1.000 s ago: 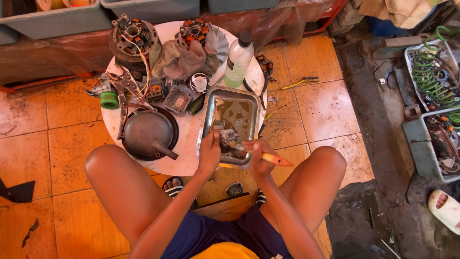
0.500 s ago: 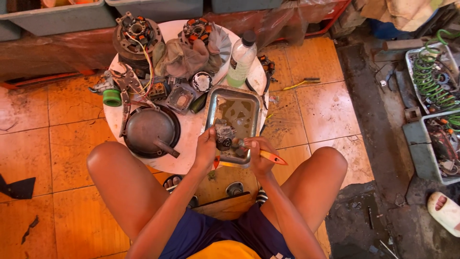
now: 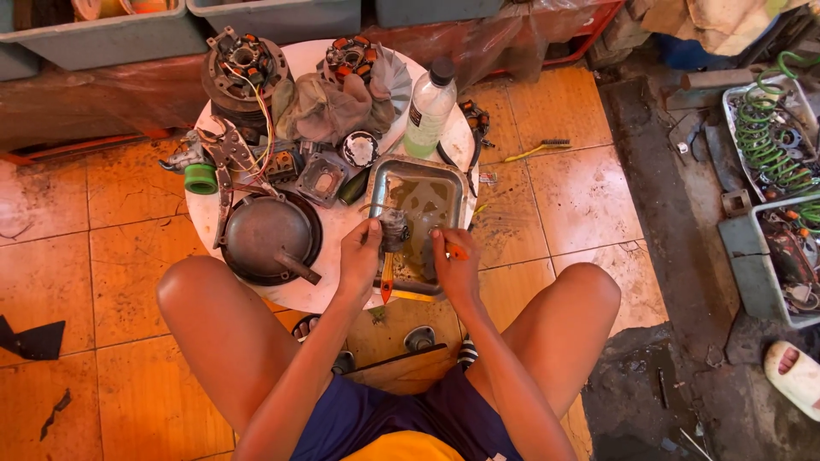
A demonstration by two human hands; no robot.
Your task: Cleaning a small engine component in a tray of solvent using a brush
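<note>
head view, green-tinted bottle [image 3: 428, 108] beside metal tray [image 3: 445, 182]

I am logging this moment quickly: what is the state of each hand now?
Left hand: closed on a small grey metal part over the metal tray.
Right hand: closed on an orange-handled tool.

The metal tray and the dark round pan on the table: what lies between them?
In the head view, the left hand lies between the dark round pan and the metal tray, gripping a small grey metal part at the tray's edge.
</note>
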